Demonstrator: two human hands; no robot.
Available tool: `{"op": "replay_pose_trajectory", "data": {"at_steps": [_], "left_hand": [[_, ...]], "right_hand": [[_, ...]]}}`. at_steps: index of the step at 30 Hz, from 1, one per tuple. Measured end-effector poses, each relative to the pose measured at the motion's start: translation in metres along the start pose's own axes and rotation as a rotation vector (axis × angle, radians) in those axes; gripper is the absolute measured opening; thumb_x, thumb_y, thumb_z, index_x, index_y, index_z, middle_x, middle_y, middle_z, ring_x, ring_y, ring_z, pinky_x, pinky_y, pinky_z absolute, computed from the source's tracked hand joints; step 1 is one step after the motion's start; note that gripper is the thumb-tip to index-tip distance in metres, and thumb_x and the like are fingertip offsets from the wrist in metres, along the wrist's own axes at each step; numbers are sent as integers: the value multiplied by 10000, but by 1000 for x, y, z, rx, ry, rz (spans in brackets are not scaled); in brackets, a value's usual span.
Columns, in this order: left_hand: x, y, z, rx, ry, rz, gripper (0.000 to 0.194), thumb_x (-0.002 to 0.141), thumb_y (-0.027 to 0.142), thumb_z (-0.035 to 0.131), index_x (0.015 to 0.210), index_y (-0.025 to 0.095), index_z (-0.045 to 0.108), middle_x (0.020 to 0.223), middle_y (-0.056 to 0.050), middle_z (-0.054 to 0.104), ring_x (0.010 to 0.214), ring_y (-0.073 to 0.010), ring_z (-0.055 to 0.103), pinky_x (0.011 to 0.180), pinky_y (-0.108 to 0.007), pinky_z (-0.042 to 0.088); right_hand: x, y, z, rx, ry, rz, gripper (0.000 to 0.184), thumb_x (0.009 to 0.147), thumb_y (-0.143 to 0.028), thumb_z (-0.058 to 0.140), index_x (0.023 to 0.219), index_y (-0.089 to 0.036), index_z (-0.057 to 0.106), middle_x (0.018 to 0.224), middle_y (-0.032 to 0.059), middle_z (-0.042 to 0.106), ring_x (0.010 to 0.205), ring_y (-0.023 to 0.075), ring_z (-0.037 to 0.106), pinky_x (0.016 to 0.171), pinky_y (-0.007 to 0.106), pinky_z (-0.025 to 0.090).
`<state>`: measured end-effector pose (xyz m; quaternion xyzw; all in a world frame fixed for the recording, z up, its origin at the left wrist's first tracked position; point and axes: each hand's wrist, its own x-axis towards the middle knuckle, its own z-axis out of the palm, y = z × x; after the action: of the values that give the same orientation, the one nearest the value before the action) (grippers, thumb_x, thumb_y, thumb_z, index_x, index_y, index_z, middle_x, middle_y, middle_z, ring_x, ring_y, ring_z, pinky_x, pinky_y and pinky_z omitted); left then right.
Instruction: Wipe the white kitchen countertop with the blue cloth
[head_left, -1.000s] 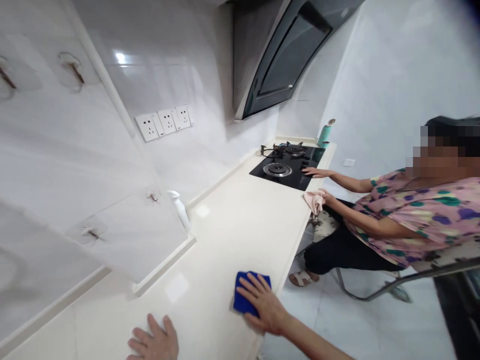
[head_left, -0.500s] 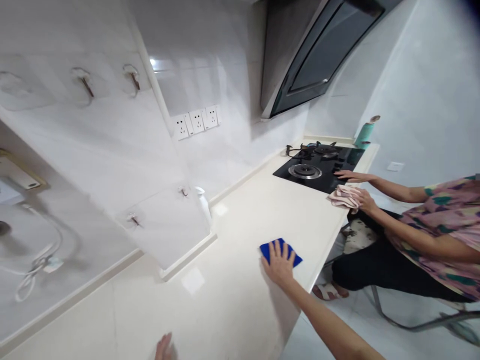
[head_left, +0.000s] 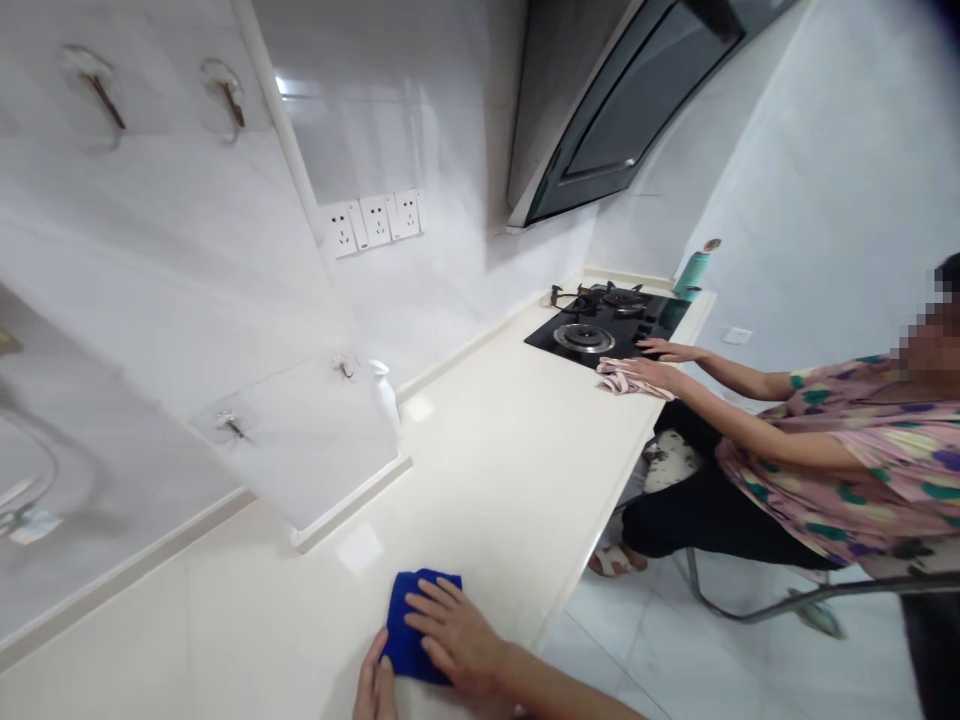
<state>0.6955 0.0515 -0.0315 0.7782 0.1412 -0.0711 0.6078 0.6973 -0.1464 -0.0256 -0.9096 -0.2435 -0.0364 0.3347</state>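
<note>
A folded blue cloth [head_left: 405, 648] lies on the pale countertop [head_left: 495, 460] close in front of me. My right hand [head_left: 461, 632] rests flat on top of it, fingers stretched out and a little apart. At the cloth's left edge is my left hand [head_left: 373, 682], its thumb and fingertips closed about the edge; the rest of this hand is cut off by the bottom of the picture.
A seated co-worker [head_left: 817, 450] at the right presses a striped cloth [head_left: 626, 378] beside the black gas hob [head_left: 600, 325]. A white spray bottle [head_left: 385, 395] stands by the wall, a green bottle [head_left: 691, 272] past the hob. Overhead juts a range hood [head_left: 622, 120].
My right hand and the blue cloth have come left and nearer to me. My left hand has moved in to touch the cloth. The co-worker's striped cloth has shifted left.
</note>
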Motion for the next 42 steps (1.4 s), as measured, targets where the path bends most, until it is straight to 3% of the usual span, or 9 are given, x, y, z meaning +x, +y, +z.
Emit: {"op": "replay_pose_trajectory", "data": {"at_steps": [6, 12, 19, 25, 29, 34, 38, 40, 42], "left_hand": [[-14, 22, 5, 261, -28, 42, 694, 822, 585, 415, 1348, 138, 478, 1446, -178, 533, 1296, -291, 545, 1121, -476, 469], [-11, 19, 6, 632, -43, 248, 655, 893, 480, 357, 1419, 99, 439, 1446, -179, 534, 1341, -317, 474, 1202, -531, 351], [-3, 24, -3, 716, -177, 42, 608, 840, 413, 478, 1377, 130, 434, 1363, -193, 575, 1256, -314, 556, 1086, -484, 440], [-14, 22, -13, 612, -191, 139, 360, 735, 283, 585, 1070, 154, 562, 1097, -147, 690, 1037, -261, 643, 968, -406, 501], [-19, 38, -20, 489, -145, 276, 146, 772, 318, 549, 859, 219, 487, 854, -63, 673, 806, -208, 640, 773, -352, 550], [6, 68, -49, 368, 62, 499, 240, 851, 359, 487, 1031, 202, 511, 1151, -127, 685, 1090, -245, 641, 1022, -470, 523], [25, 56, -82, 519, 6, 675, 351, 865, 232, 438, 1166, 207, 616, 1372, -126, 626, 1377, -257, 498, 1183, -532, 423], [23, 40, -93, 610, -5, 641, 382, 880, 201, 394, 1156, 225, 658, 1346, -115, 651, 1338, -254, 542, 1148, -532, 470], [14, 27, -97, 625, -5, 597, 372, 903, 228, 388, 1146, 231, 669, 1263, -108, 700, 1224, -235, 631, 1094, -505, 530]], "right_hand": [[-28, 38, 19, 20, 388, 331, 558, 928, -308, 461, 1469, -188, 402, 1492, 156, 468, 1381, 268, 436, 1135, 491, 422], [-12, 25, 8, 6, 222, 385, 504, 838, -264, 549, 1338, -209, 534, 1309, 137, 589, 1191, 298, 543, 1054, 491, 456], [7, 14, 6, -18, 37, 584, 365, 755, -224, 587, 1112, -195, 656, 1067, 108, 674, 1021, 262, 615, 930, 380, 484], [5, 4, 2, 142, 85, 514, 228, 783, -281, 566, 969, -218, 682, 1005, 69, 688, 945, 218, 646, 874, 337, 508], [22, -17, -24, 454, 135, 417, 251, 852, -391, 529, 976, -230, 676, 894, 39, 736, 846, 222, 664, 791, 346, 540], [46, -49, -67, 347, 309, 79, 296, 890, -328, 496, 1118, -262, 673, 1217, 72, 710, 1177, 246, 613, 1061, 442, 445], [17, -45, -64, 144, -52, -124, 432, 835, -257, 512, 1251, -269, 629, 1373, 80, 624, 1357, 254, 484, 1191, 548, 263], [-8, -35, -50, 153, -216, -87, 435, 819, -290, 542, 1243, -271, 639, 1373, 80, 624, 1338, 256, 504, 1195, 549, 262], [-26, -23, -35, 216, -175, 41, 381, 858, -343, 517, 1204, -271, 658, 1320, 78, 658, 1265, 251, 567, 1153, 508, 359]]}}
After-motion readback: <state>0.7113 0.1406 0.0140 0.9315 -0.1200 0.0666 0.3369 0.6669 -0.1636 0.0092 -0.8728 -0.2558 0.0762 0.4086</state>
